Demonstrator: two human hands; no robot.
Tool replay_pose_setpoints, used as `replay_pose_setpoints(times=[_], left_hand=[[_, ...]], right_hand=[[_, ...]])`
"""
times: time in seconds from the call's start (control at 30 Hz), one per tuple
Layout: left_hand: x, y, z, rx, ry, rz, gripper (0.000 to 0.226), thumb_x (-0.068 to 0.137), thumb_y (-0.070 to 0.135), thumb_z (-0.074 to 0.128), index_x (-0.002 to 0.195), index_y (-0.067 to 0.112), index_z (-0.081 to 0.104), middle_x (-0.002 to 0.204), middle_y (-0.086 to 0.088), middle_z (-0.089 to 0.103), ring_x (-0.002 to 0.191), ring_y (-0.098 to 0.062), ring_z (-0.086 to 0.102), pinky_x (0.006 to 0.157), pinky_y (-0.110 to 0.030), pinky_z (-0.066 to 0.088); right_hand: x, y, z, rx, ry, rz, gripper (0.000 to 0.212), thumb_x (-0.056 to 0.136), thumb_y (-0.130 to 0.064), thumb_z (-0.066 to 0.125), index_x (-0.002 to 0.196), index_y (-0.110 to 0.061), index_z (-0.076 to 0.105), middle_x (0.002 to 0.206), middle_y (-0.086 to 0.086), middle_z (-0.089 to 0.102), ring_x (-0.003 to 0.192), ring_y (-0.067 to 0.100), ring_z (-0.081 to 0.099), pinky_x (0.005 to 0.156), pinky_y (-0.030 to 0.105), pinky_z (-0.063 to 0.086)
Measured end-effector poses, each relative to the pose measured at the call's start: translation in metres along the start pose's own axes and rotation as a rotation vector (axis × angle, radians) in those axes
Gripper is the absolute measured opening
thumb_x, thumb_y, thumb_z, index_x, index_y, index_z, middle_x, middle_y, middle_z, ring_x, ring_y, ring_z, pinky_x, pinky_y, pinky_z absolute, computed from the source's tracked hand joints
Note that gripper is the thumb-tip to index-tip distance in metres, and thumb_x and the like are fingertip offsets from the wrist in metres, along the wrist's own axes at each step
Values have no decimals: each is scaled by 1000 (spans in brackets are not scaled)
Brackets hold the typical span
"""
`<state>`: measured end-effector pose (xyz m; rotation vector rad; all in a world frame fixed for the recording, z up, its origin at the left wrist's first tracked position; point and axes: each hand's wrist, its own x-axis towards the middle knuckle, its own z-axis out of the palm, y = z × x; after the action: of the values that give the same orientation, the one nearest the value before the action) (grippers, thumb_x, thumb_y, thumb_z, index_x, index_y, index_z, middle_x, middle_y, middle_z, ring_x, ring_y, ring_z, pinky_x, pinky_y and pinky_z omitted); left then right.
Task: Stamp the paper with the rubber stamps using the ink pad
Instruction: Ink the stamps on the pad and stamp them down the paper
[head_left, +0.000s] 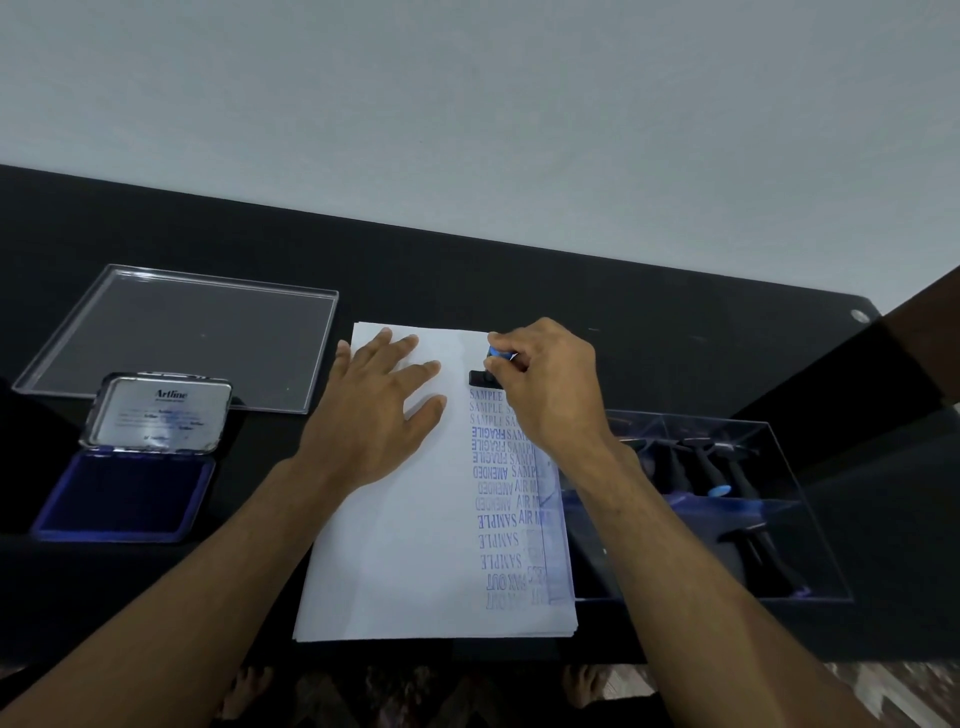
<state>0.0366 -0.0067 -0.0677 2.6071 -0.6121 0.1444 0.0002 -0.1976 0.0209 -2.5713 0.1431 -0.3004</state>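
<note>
A white sheet of paper (415, 545) lies on the black table, with columns of blue stamped words down its right side. My left hand (379, 415) rests flat on the paper's upper left part, fingers spread. My right hand (545, 395) grips a black rubber stamp (480, 376) with a blue top, its base down on the paper near the top right, just above the stamped column. The open blue ink pad (124, 496) sits at the left, its metal lid (161, 413) standing up.
A clear plastic lid (182, 338) lies at the back left. A clear box (727, 504) holding several more black stamps stands right of the paper, overlapping its right edge. The table's front edge runs just below the paper.
</note>
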Motion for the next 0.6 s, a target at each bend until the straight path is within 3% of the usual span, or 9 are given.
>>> replay_pose_setpoints(times=[0.6], left_hand=[[2,-1,1,24,-19,-17,67,93,68,28,143,33,54,161,2,35,153,-20,18,125,-55,6]], right_hand=[[2,-2,4,-39,-43,25,31,92,-23,67,121,-15,69,121,2,64,99,11,61,87,13,40]])
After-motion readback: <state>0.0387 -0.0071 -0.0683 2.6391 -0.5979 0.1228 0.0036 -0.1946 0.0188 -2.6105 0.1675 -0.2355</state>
